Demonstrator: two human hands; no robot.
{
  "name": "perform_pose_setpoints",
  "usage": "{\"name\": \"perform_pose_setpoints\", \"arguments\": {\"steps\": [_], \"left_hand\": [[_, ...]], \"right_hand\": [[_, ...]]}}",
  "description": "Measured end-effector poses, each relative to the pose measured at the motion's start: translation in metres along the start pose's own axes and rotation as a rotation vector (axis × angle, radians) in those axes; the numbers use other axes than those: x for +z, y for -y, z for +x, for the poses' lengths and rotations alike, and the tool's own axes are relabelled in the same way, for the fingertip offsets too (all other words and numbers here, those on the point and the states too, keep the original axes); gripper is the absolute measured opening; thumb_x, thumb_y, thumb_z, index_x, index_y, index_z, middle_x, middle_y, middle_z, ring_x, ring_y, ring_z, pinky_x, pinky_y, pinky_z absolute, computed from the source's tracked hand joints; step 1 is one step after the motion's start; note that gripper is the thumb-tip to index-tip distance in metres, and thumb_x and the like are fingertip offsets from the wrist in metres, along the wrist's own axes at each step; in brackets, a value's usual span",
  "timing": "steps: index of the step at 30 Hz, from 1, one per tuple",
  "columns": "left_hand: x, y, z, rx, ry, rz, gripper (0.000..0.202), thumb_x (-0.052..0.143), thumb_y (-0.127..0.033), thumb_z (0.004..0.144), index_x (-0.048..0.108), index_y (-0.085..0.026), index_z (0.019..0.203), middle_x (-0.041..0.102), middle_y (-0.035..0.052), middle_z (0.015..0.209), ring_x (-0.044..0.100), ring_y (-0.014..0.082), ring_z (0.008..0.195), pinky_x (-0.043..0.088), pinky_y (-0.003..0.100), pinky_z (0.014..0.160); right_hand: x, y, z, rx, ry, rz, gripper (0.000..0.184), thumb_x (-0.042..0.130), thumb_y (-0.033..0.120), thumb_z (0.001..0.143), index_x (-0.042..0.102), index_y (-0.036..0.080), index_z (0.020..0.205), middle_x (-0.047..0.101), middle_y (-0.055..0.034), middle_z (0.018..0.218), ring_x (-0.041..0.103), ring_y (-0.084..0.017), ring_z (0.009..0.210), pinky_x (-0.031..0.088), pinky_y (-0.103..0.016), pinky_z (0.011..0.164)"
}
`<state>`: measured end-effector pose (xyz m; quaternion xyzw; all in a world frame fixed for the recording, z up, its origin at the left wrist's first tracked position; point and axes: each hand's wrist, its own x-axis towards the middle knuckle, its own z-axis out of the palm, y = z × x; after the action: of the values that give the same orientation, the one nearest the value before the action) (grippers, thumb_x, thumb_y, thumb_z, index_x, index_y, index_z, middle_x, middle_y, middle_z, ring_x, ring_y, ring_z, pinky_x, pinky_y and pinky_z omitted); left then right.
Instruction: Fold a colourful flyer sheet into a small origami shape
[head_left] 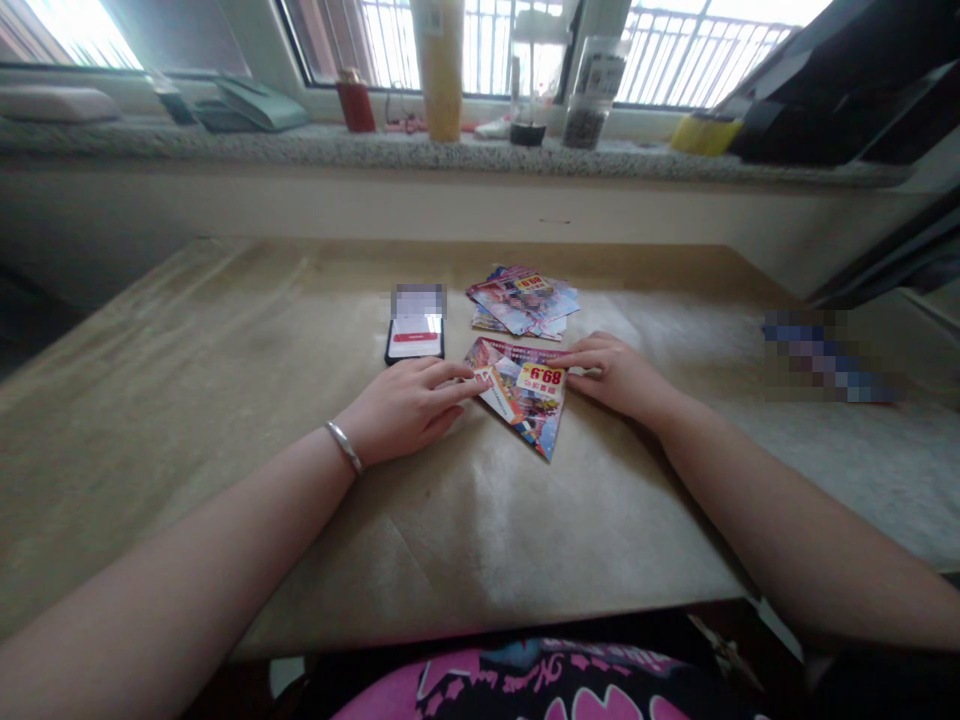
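Note:
A colourful printed flyer (538, 408), folded to a triangle with a point towards me, lies on the table. It bears a yellow label with "89.9" upside down. My left hand (409, 410), with a silver bangle at the wrist, rests its outstretched fingertips on the flyer's left folded edge. At the upper right edge lies my right hand (611, 375), fingers extended, the fingertips touching the paper. Neither hand is closed round it. Just beyond the flyer is a loose pile of similar printed flyers (525, 300).
A phone (416, 338) with a lit screen lies left of the flyers on the tan table (300, 540). A blurred blue item (821, 355) is at the right. Behind, a stone windowsill (270, 150) carries a red bottle (355, 100), a tall yellow container (442, 80) and jars.

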<state>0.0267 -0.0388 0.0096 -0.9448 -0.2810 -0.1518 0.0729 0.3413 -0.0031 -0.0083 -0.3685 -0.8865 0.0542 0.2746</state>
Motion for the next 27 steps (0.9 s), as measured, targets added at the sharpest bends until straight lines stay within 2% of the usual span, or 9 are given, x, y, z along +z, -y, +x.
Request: {"name": "perform_pose_setpoints", "arguments": {"steps": [4,8,10,12,14,18,23,27], "left_hand": [[0.002,0.001,-0.001,0.003,-0.008,-0.069,0.035,0.042,-0.025,0.094,0.057,-0.021,0.125,0.057,0.0093,0.13,0.06,0.0211,0.107,0.052,0.037,0.09],[0.002,0.001,-0.002,-0.007,-0.005,-0.098,0.031,0.042,-0.026,0.095,0.063,-0.021,0.118,0.057,0.0091,0.13,0.058,0.0218,0.113,0.051,0.037,0.094],[0.003,0.001,-0.001,-0.013,0.018,-0.1,0.031,0.042,-0.027,0.095,0.063,-0.022,0.117,0.057,0.0089,0.129,0.058,0.0218,0.113,0.051,0.037,0.094],[0.003,0.001,-0.001,-0.022,0.041,-0.099,0.031,0.042,-0.028,0.095,0.064,-0.022,0.117,0.057,0.009,0.129,0.058,0.0222,0.113,0.051,0.038,0.094],[0.002,0.001,-0.001,-0.032,0.062,-0.095,0.032,0.042,-0.029,0.095,0.063,-0.022,0.118,0.058,0.0094,0.128,0.059,0.0224,0.111,0.05,0.039,0.094],[0.001,0.001,0.0,-0.049,0.129,-0.096,0.037,0.041,-0.034,0.095,0.06,-0.019,0.122,0.059,0.0109,0.124,0.058,0.0235,0.109,0.05,0.039,0.093],[0.0,-0.001,0.0,-0.037,0.168,-0.117,0.052,0.051,-0.049,0.09,0.051,-0.022,0.133,0.051,0.0115,0.137,0.05,0.0274,0.122,0.043,0.044,0.102],[-0.002,-0.002,0.001,0.015,0.137,-0.119,0.049,0.057,-0.046,0.087,0.054,-0.023,0.13,0.053,0.0103,0.134,0.051,0.0272,0.121,0.043,0.044,0.101]], "right_hand": [[-0.002,0.008,0.0,-0.023,-0.047,-0.102,0.022,0.059,0.025,0.086,0.075,0.026,0.1,0.068,-0.0072,0.084,0.056,-0.019,0.076,0.047,-0.034,0.07],[-0.007,0.023,0.0,-0.112,-0.001,-0.223,0.018,0.06,0.03,0.086,0.077,0.029,0.092,0.065,-0.0073,0.087,0.053,-0.018,0.075,0.045,-0.033,0.068],[-0.009,0.03,0.002,-0.183,0.023,-0.258,0.017,0.06,0.032,0.086,0.077,0.03,0.088,0.064,-0.008,0.098,0.055,-0.02,0.081,0.047,-0.037,0.073],[-0.01,0.035,0.003,-0.235,0.027,-0.255,0.017,0.06,0.033,0.086,0.077,0.03,0.087,0.063,-0.0075,0.113,0.056,-0.024,0.097,0.047,-0.042,0.085],[-0.009,0.038,0.004,-0.293,0.043,-0.215,0.017,0.06,0.032,0.087,0.076,0.027,0.088,0.063,-0.0061,0.119,0.053,-0.026,0.11,0.046,-0.044,0.094],[-0.003,0.04,0.005,-0.353,0.058,-0.08,0.014,0.059,0.029,0.087,0.072,0.024,0.09,0.07,-0.0041,0.11,0.055,-0.024,0.112,0.047,-0.04,0.097],[0.001,0.051,0.005,-0.331,0.103,0.007,0.011,0.058,0.02,0.084,0.068,0.021,0.083,0.072,-0.0048,0.097,0.059,-0.021,0.105,0.05,-0.035,0.091],[0.002,0.063,0.007,-0.297,0.152,-0.034,0.01,0.055,0.016,0.078,0.063,0.019,0.072,0.07,-0.0063,0.085,0.062,-0.022,0.093,0.05,-0.035,0.083]]}}
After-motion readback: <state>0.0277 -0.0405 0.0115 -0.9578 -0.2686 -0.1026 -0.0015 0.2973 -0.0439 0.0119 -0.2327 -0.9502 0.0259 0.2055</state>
